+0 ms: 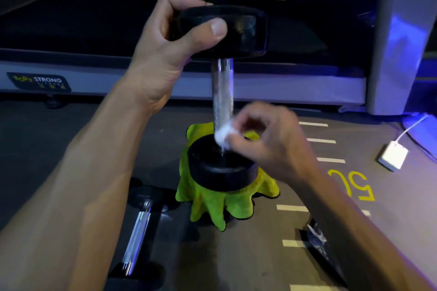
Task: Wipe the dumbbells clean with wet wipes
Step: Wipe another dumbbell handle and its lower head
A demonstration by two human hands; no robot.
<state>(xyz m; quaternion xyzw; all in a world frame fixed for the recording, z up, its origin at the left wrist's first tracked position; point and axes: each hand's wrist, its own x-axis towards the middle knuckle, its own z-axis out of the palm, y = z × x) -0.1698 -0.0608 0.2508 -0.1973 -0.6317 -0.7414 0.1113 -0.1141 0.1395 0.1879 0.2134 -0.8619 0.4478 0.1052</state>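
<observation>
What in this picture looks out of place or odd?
The upright dumbbell stands on end on a bunched green cloth, not on the bare floor. The left hand holds its top head; the right hand pinches a white wipe at the handle. Nothing looks spilled or damaged.

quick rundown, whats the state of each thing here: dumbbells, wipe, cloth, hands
upright dumbbell: standing on end on the green cloth, top head gripped
left hand: grips the top head, steadying it
right hand: pinches the wet wipe
wet wipe: bunched, pressed at the base of the handle
green cloth: rumpled under the lower head
second dumbbell: lying on the floor, untouched
</observation>
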